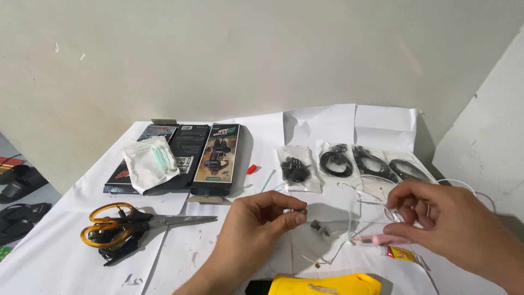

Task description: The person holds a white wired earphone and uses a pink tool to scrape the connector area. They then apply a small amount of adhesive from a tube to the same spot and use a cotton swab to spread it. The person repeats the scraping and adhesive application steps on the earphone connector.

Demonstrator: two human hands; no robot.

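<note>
Your left hand [256,226] is pinching a small silvery earbud piece [297,211] between thumb and forefinger, near the middle of the desk's front edge. Your right hand [436,218] is closing its fingertips on the thin white cable [349,218], with the fingers curled together, not spread. The cable is running leftward from the right hand in a loose loop across the white paper sheet [180,240] and back toward the left hand, so its long axis is lying roughly side to side between your two hands; whether it is joined to the pinched piece cannot be told. A small grey part [317,226] is lying on the paper between the hands, just beside the left thumb tip and nearer that hand. A pinkish tube [382,239] and a small red-and-yellow sachet [403,253] are resting under the right hand. A yellow tool [322,284] is sitting at the front edge, partly cut off. Orange-handled scissors [123,224] are lying toward the front left corner, blades pointing right. Dark flat boxes [185,158] with a white wrapped packet [150,161] on top are occupying the back left. Four clear bags of black cables [349,163] are lining the back right edge. The desk [98,186] is standing against a pale plastered wall [218,60], with dark sandals [19,186] on the floor off its left side.
</note>
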